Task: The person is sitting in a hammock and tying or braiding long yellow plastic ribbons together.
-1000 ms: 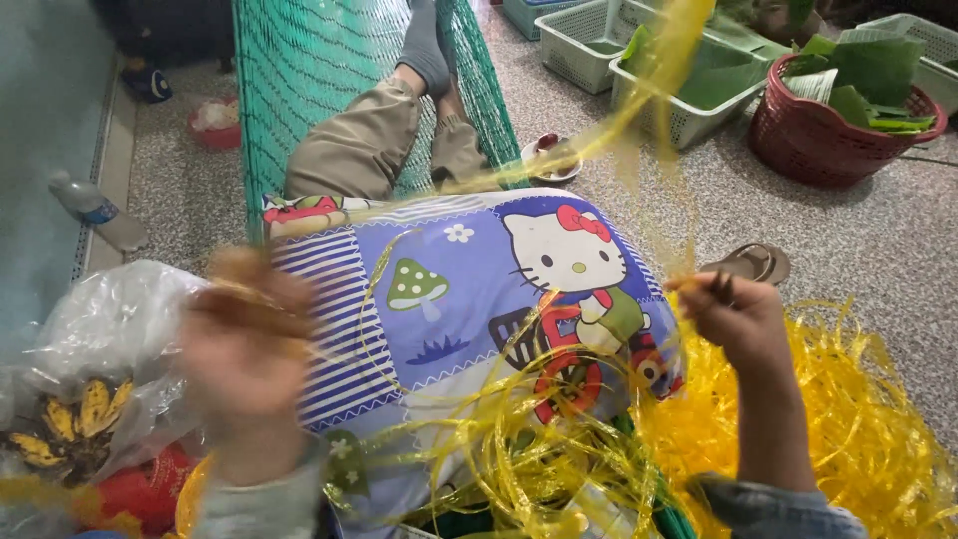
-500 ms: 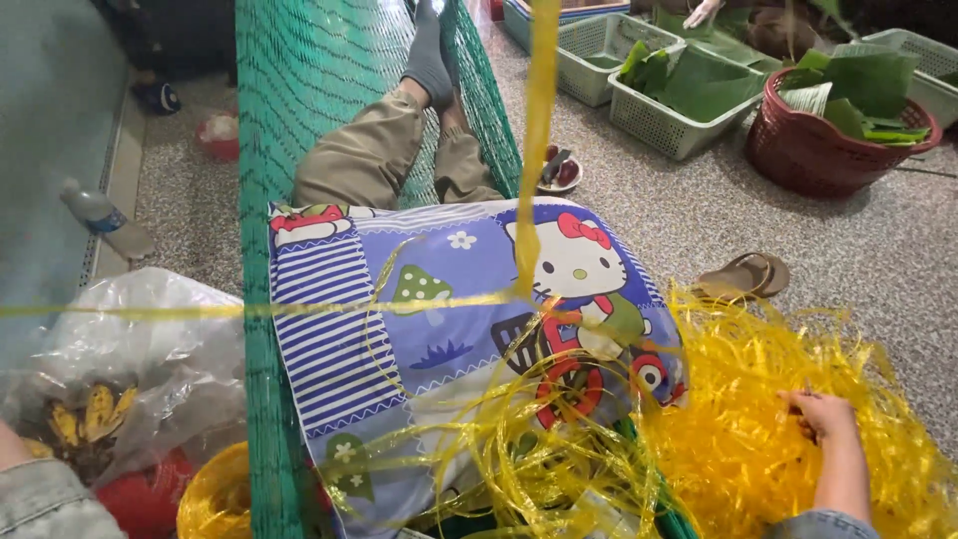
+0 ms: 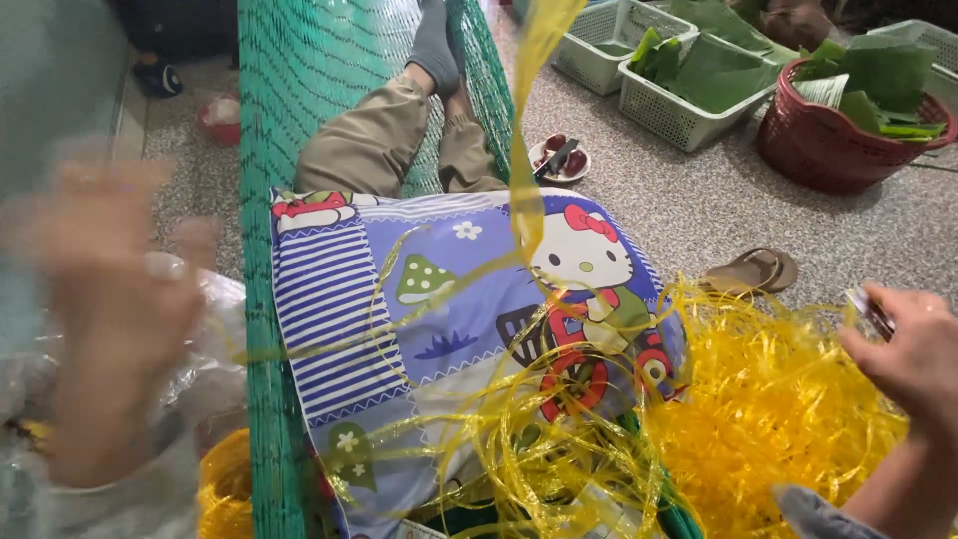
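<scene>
Drawing a yellow plastic strip (image 3: pixel 529 140) up and taut over the cartoon-print pillow (image 3: pixel 449 329), so that it comes free of the tangled heap of yellow strips (image 3: pixel 768 409) lying between hammock and floor. Raising the left hand (image 3: pixel 110 299), blurred, so cannot tell how far its fingers are closed or what they grip. Pinching something small and flat in the right hand (image 3: pixel 913 354), fingers curled, just above the heap. Resting on the green net hammock (image 3: pixel 299 90), pillow at someone's legs (image 3: pixel 389 135).

- Two hands: left hand (image 3: pixel 115 309) at left, right hand (image 3: pixel 913 354) at right
- Two green plastic baskets (image 3: pixel 679 115), upper right
- One red basket (image 3: pixel 828 150)
- One sandal (image 3: pixel 753 271)
- One cartoon-print pillow (image 3: pixel 439 329), centre
</scene>
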